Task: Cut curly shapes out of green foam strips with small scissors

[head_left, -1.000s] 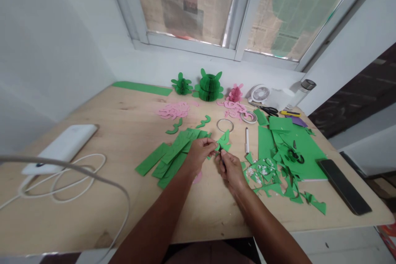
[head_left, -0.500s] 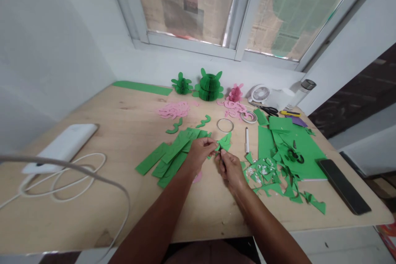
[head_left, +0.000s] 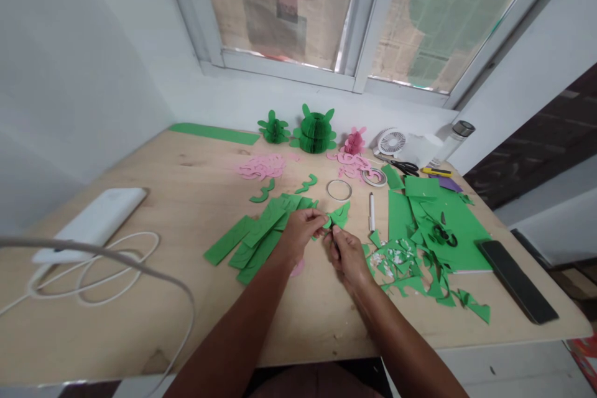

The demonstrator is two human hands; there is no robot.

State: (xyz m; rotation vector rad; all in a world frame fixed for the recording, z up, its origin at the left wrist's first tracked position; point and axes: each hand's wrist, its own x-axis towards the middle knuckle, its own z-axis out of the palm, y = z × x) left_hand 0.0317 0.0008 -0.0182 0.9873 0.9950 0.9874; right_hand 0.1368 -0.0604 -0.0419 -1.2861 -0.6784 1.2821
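My left hand [head_left: 299, 233] pinches the near end of a small green paper cut-out [head_left: 338, 215] held just above the wooden table [head_left: 196, 186]. My right hand [head_left: 346, 254] is closed beside it, fingertips pinched on the same piece at its lower edge. Green paper strips [head_left: 254, 237] lie fanned out under and left of my left hand. A pink scrap [head_left: 297, 268] peeks out below my left wrist.
Green scraps and sheets [head_left: 420, 236] with small scissors [head_left: 442, 235] lie to the right, then a black phone [head_left: 517, 281]. A white pen [head_left: 372, 210], tape rings [head_left: 339, 189], pink cut-outs [head_left: 261, 166] and finished paper figures [head_left: 315, 130] lie further back. A white power bank [head_left: 93, 221] with cable lies at left.
Almost nothing has moved. My fingers shifted slightly on the green cut-out, and its tip dropped a little.
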